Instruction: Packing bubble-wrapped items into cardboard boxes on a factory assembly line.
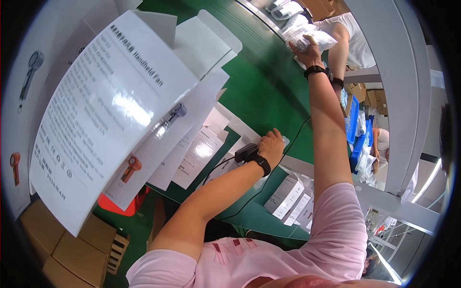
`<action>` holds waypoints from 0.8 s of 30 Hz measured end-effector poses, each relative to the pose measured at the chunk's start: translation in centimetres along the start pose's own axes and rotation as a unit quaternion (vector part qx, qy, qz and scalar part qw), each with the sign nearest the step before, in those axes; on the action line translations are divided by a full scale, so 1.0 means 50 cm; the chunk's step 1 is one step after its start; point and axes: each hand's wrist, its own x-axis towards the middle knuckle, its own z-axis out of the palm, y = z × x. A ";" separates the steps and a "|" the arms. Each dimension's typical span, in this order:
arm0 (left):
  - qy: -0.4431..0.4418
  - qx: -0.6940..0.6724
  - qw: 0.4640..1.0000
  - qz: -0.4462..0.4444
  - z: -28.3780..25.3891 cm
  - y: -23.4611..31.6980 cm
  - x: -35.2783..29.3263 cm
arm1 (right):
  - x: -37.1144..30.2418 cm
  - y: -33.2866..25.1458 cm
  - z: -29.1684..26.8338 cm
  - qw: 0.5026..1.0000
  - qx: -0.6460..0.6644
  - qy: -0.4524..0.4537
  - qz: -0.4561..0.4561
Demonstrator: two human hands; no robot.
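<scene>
Stretched far out over the green belt, my right hand (309, 54) has its fingers closed on a clear, crinkled plastic bag (319, 39); what the bag contains is hard to make out. My left hand (272, 148) rests at the near edge of the belt, fingers curled. A bit of clear plastic (286, 141) shows beside its fingers, and the rest of what it may hold is hidden. A black box-shaped device (246, 152) with a cable sits against the left wrist, next to a black band. More wrapped pieces (287, 10) lie beyond my right hand.
Large white printed fan boxes (115, 96) with raised flaps crowd the left side. Smaller white boxes (284, 194) lie on the near green table. Across the belt (259, 91), another person's arm (339, 53) is close to mine. Blue bins (354, 120) and a grey frame post (408, 96) stand right.
</scene>
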 end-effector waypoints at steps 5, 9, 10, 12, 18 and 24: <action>0.011 -0.172 0.984 0.048 -0.073 -0.005 -0.026 | 0.072 -0.033 -0.023 0.993 -0.054 0.005 -0.109; -0.032 -0.219 0.975 0.031 -0.165 -0.005 -0.040 | 0.117 -0.071 -0.057 0.985 -0.078 0.049 -0.147; -0.008 -0.223 0.974 0.033 -0.179 -0.009 -0.045 | 0.116 -0.073 -0.065 0.981 -0.100 0.078 -0.144; 0.044 -0.226 0.973 0.033 -0.192 -0.027 -0.051 | 0.111 -0.049 -0.076 0.969 -0.140 0.122 -0.164; 0.208 -0.419 0.882 0.065 -0.267 -0.080 -0.097 | 0.067 -0.024 -0.100 0.902 -0.320 0.260 -0.133; 0.223 -0.646 0.725 0.076 -0.339 -0.079 -0.097 | 0.005 0.029 -0.066 0.854 -0.455 0.237 -0.083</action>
